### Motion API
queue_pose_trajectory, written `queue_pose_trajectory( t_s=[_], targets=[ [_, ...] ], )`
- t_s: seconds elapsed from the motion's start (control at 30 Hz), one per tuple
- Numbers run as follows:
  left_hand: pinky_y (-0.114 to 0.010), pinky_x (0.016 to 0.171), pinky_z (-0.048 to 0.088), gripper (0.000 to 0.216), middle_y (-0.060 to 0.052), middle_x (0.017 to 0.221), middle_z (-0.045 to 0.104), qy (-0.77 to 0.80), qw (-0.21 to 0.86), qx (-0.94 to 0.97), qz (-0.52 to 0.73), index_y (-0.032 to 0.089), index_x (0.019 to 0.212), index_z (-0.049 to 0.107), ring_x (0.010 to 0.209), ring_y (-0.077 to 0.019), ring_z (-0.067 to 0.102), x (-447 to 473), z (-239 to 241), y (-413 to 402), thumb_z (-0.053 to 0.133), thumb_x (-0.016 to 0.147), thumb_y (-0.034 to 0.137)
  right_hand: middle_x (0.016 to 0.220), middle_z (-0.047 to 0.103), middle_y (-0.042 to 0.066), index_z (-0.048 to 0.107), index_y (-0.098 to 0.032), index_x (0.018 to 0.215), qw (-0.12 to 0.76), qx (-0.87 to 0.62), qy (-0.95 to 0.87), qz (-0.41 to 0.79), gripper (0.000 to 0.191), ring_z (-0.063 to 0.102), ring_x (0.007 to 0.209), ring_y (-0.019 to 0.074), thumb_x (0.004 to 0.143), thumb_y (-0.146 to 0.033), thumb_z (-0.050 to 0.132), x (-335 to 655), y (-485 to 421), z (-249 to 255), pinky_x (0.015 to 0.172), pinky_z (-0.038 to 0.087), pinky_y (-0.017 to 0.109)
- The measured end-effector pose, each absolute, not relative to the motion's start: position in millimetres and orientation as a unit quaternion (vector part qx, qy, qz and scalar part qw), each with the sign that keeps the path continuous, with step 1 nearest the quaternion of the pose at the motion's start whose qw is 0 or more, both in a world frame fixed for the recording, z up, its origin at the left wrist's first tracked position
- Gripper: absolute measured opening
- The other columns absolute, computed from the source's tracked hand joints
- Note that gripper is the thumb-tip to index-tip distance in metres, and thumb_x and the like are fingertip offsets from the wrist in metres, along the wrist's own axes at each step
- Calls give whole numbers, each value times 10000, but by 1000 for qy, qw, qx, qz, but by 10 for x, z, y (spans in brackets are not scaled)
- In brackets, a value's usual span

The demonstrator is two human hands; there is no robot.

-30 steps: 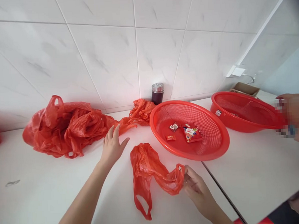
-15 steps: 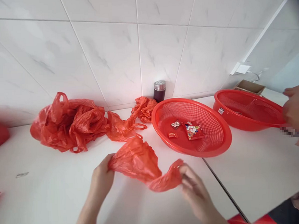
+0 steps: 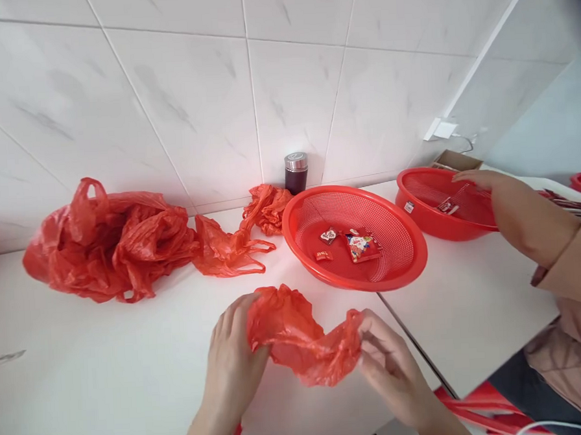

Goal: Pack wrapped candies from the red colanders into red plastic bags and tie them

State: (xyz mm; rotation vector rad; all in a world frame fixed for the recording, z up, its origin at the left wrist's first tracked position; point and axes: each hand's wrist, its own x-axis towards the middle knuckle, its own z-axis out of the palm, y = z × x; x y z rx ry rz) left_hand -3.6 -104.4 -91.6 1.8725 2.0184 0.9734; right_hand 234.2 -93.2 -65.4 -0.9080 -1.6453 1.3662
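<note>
A crumpled red plastic bag [image 3: 297, 337] is held above the white counter [image 3: 84, 371] between both my hands. My left hand [image 3: 232, 360] grips its left side with fingers curled round the plastic. My right hand [image 3: 390, 365] pinches its right edge. Just beyond, a round red mesh basket [image 3: 400, 267] holds three small snack packets [image 3: 353, 243].
A big heap of red plastic bags [image 3: 111, 243] lies at the back left, with one more bag [image 3: 268, 206] near a dark steel-lidded jar [image 3: 295, 172] by the tiled wall. Another person's hand [image 3: 478, 178] reaches into a second red basket [image 3: 416, 204] at right.
Both my hands have drawn closer together and nearer to me, bunching the bag up. The other person's arm has reached further in over the second basket.
</note>
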Motion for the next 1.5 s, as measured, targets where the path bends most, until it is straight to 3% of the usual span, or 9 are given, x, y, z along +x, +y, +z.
queue_pose_trajectory(
  t_s=[0.23,0.4,0.57,0.77,0.97,1.13,1.23,1.37,1.5],
  targets=[
    [-329,748,494,362,-24,1031,709,798,201,475,312,278,1022,616,899,-240,674,-605,-746,-928,456,732,132,873,610,28,527,-215,894,362,-377,-684,508,74,589,803,161,930,-271,496,2651,-884,-732,736,473,279],
    [-261,490,454,266,21,789,661,750,353,418,373,248,984,562,529,-165,615,-493,-446,-1069,518,722,238,1077,628,66,487,-228,886,506,-484,-630,336,70,615,1032,201,914,-231,551,2741,-797,-524,838,504,319],
    [-233,468,453,337,34,796,618,684,415,432,416,247,1027,532,544,-142,596,-211,-430,-1096,588,695,259,985,634,63,522,-234,902,654,-328,-672,113,141,623,921,207,872,-100,492,2228,-1121,-100,832,525,382],
    [-179,451,372,327,70,622,567,576,555,379,465,234,1022,518,474,-94,490,-62,-493,-1154,557,699,198,739,640,-1,540,-212,873,382,-234,-875,183,151,586,639,137,828,-80,483,1724,-1064,-430,627,470,258],
    [-221,571,475,219,10,815,651,461,688,266,493,214,845,559,607,-117,601,12,-578,-1192,712,689,226,1216,628,78,564,-257,1235,145,-360,-900,201,416,600,993,243,829,-180,610,1778,-803,-882,878,441,379],
    [-274,654,550,202,-14,836,672,442,721,188,500,214,806,618,718,-177,657,-18,-570,-1260,714,637,270,1107,670,72,435,-251,1406,123,-384,-887,224,607,601,1013,235,825,-201,605,1874,-722,-978,1092,274,471],
    [-336,741,594,364,-40,938,728,504,684,122,512,240,990,649,836,-242,706,-274,-492,-1351,690,641,335,927,695,44,345,-203,1480,94,-440,-866,218,782,637,852,203,732,-44,510,2024,-558,-969,990,396,420],
    [-184,412,522,457,45,709,683,603,596,153,507,300,1114,540,471,-112,598,-672,-421,-1389,731,702,349,888,705,37,457,-226,1411,37,-536,-808,244,710,656,767,206,722,-61,505,2278,-404,-804,700,477,312],
    [-104,234,336,332,95,588,528,586,599,257,483,265,900,480,324,-36,398,-668,-471,-1306,737,755,418,1078,685,76,556,-238,1289,103,-488,-829,253,479,655,933,236,813,-194,589,2330,-548,-459,812,496,363]
  ],
)
